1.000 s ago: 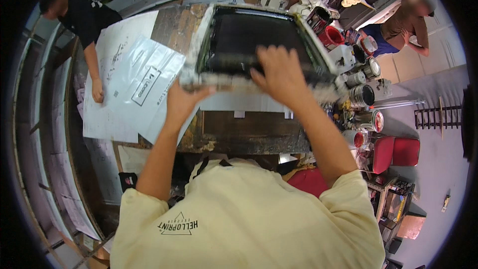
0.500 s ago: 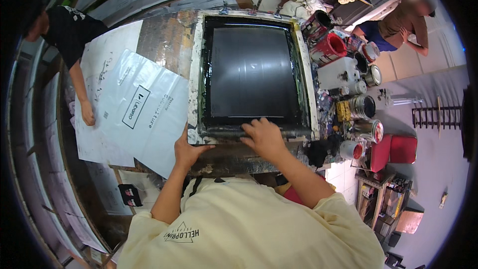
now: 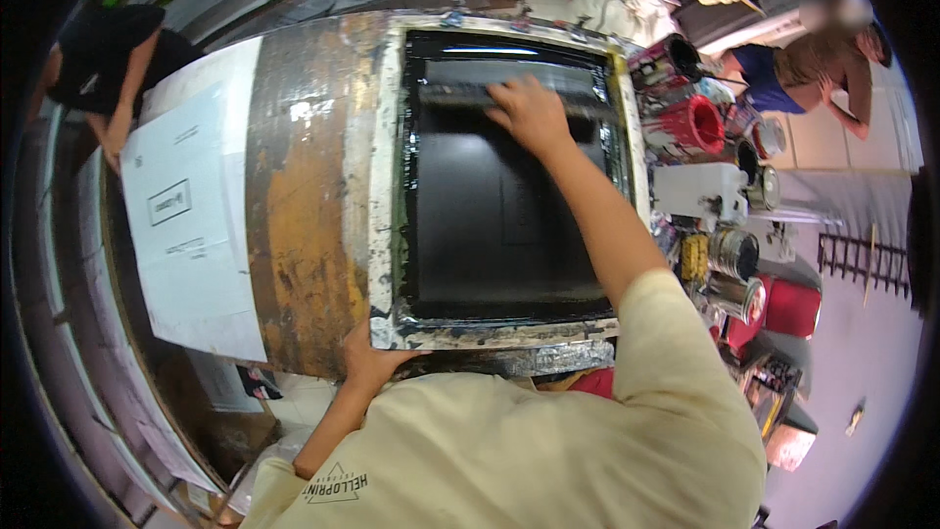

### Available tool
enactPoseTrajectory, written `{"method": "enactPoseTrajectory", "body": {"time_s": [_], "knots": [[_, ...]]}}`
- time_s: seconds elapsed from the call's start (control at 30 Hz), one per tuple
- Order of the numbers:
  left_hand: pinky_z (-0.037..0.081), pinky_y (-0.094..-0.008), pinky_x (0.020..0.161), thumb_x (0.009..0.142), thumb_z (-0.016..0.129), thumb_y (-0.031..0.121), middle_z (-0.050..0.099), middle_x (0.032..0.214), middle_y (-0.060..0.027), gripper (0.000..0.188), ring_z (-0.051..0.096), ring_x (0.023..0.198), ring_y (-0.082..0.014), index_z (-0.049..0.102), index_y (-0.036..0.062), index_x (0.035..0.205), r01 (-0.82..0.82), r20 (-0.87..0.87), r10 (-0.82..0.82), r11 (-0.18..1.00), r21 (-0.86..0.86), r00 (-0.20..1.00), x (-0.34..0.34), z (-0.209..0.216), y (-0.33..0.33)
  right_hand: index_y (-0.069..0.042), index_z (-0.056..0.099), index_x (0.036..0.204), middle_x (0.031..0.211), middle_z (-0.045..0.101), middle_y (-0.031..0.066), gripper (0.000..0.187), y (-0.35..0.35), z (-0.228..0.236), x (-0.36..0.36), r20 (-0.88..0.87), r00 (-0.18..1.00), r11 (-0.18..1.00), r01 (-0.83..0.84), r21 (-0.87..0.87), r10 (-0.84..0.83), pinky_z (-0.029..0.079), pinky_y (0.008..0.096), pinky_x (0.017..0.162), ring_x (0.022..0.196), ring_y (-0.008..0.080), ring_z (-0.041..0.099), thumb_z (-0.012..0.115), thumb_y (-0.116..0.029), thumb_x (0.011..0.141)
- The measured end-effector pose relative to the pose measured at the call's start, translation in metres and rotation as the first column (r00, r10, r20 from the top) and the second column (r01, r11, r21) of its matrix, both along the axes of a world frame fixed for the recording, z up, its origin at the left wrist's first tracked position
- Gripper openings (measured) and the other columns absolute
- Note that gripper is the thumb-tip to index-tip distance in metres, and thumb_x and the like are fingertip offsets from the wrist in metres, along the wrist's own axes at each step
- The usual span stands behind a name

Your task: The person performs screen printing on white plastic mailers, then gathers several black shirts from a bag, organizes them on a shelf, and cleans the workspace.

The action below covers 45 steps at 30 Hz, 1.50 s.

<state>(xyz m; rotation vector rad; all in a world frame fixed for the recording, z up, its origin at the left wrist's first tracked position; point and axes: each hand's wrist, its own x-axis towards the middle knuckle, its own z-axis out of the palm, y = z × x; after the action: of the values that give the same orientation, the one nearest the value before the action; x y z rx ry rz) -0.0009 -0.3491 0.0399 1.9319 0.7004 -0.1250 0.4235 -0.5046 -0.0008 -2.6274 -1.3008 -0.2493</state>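
Left of the printing screen [image 3: 509, 196]: two white sheets [image 3: 186, 225], each with a small boxed black label. Right of it: several ink cans [image 3: 729, 255] (count unclear). Right hand [image 3: 529, 113] now closed on the squeegee [image 3: 460, 95] at the screen's far end; left hand [image 3: 367, 360] pressed against its near corner, frame lowered flat since.

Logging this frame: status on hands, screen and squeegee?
Left hand grips the near-left corner of the screen frame. Right hand on the squeegee at the far end of the black mesh. Paint cans crowd the right side, off the frame.
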Motion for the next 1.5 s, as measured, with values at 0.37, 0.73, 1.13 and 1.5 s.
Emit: {"method": "enactPoseTrajectory", "body": {"time_s": [0.37,0.73,1.13,1.5], "knots": [[0.055,-0.0348,0.088,0.056,0.100,0.009,0.075,0.106,-0.0096,0.073,0.070,0.097,-0.0193,0.065,-0.0032,0.119,-0.062,0.021,0.063,0.997,-0.053,0.998,-0.013,-0.019,-0.005,-0.013,0.071,0.119,0.104,0.073,0.0175,0.042,-0.017,0.075,-0.002,-0.353,0.930,0.990,-0.128,-0.056,0.100,0.052,0.0541,0.087,0.099,0.0415,0.068,0.065,-0.046,0.095],[0.049,-0.0445,0.083,0.048,0.099,0.052,0.056,0.100,-0.0115,0.113,0.057,0.094,-0.0315,0.059,0.0084,0.143,0.046,0.093,-0.106,0.865,0.499,0.990,-0.017,-0.060,-0.001,-0.013,0.068,0.120,0.102,0.066,0.0054,0.046,-0.107,0.043,-0.289,-0.263,0.964,0.999,-0.047,-0.022,0.040,0.056,0.0408,0.077,0.092,0.0280,0.061,0.081,-0.029,0.079],[0.045,-0.0462,0.086,0.051,0.095,0.055,0.051,0.101,-0.0123,0.115,0.053,0.099,-0.0341,0.054,0.0064,0.148,0.104,0.010,-0.131,0.828,0.551,0.991,-0.022,-0.089,-0.001,-0.011,0.065,0.127,0.106,0.061,0.0076,0.060,-0.082,-0.011,-0.230,-0.146,0.988,0.998,-0.051,-0.029,0.047,0.054,0.0459,0.089,0.101,0.0301,0.057,0.084,-0.033,0.075],[0.046,-0.0454,0.085,0.044,0.097,0.047,0.057,0.099,-0.0117,0.119,0.055,0.094,-0.0332,0.055,0.0087,0.149,0.089,0.099,-0.153,0.876,0.473,0.983,-0.018,-0.082,0.008,-0.016,0.068,0.116,0.101,0.064,0.0074,0.039,0.022,-0.007,0.019,-0.083,0.996,0.997,-0.027,-0.078,0.021,0.055,0.0439,0.080,0.099,0.0307,0.063,0.077,-0.036,0.084]]}}
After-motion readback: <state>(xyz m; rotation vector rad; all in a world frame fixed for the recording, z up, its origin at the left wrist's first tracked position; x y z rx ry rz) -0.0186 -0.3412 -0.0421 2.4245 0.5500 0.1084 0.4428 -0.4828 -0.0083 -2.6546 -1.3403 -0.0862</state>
